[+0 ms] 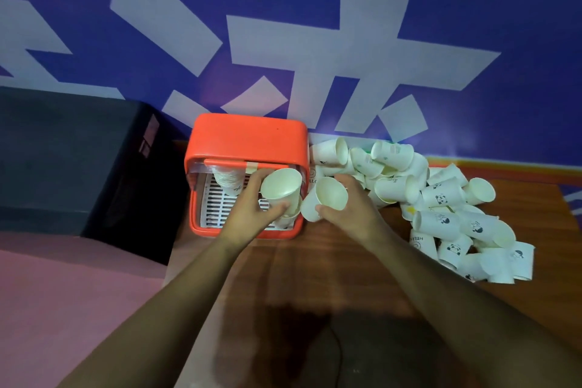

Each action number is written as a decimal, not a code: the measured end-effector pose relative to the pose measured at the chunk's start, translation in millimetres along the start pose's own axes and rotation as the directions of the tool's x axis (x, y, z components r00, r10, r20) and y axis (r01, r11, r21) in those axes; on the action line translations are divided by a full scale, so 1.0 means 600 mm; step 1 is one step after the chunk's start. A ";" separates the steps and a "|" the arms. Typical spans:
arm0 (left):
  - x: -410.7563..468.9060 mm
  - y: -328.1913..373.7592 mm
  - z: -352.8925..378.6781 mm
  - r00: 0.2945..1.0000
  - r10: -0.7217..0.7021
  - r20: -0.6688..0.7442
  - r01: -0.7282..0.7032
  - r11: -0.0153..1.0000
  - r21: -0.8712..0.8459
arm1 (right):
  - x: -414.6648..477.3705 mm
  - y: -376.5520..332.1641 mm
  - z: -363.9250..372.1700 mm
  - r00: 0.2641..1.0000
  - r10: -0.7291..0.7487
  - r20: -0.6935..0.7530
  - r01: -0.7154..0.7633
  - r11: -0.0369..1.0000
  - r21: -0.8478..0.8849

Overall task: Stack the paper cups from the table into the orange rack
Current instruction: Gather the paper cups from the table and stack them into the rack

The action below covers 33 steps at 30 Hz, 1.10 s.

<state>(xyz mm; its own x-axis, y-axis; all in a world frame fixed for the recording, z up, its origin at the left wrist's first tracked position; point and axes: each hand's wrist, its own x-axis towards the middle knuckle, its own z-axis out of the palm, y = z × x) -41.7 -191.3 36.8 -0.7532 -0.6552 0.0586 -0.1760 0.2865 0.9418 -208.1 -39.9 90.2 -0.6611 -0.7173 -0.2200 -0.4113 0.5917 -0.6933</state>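
Orange rack (248,138) and two held cups

Rack opening directly beyond left hand (252,209), curled round first cup (281,183), mouth up and toward wearer, long axis dropping into rack. Right hand (352,208) gripping second cup (330,194) just right of rack wall, outside it. Nested stack (227,181) inside, beyond left hand; loose pile (447,198) on table (315,261), right of right hand. Judged nearer for insertion: left hand.
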 end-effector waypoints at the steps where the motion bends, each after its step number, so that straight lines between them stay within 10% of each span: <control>1: 0.002 -0.002 0.001 1.000 -0.001 0.016 0.000 1.000 0.007 | 0.002 0.000 0.001 1.000 0.002 -0.006 -0.002 1.000 0.008; 9: -0.008 -0.067 0.023 0.994 -0.062 0.095 0.038 0.971 0.237 | 0.013 -0.002 0.003 1.000 -0.016 -0.016 0.015 1.000 -0.011; 33: 0.006 -0.090 0.001 0.951 -0.233 0.204 0.204 0.967 0.153 | 0.031 -0.028 0.044 0.977 -0.184 0.110 0.174 0.980 0.094</control>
<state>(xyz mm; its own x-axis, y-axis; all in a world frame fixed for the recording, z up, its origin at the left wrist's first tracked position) -35.3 -208.5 -14.0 -0.8044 -0.5470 -0.2317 -0.4212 0.2501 0.8718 -197.0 -72.8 79.7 -0.5009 -0.8500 -0.1629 -0.4591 0.4206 -0.7826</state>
